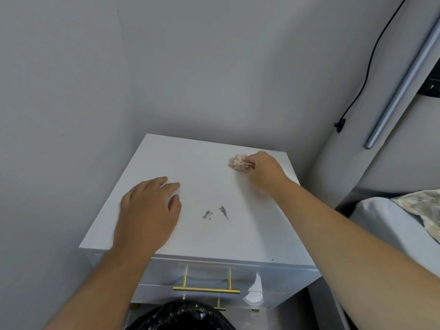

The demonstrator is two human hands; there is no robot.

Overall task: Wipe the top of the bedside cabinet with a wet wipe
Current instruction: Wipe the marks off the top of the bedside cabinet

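One wet wipe (pixel 239 163), bunched, stained, pinched in right hand (pixel 263 171) fingertips at bedside cabinet top (pixel 214 186) far right corner. Soft, light, limp: best gripped as a wad. Left hand (pixel 148 208) flat, fingers together, bracing. Two dark smears (pixel 215 214) mid-top; walls bound rear and left.

We see plain grey walls (pixel 190 67) meeting in a corner. A black cable (pixel 371 58) hangs beside a metal rail (pixel 402 84), above a bed (pixel 390 225).

No readable text, labels, brands, numbers or signs on anything in view
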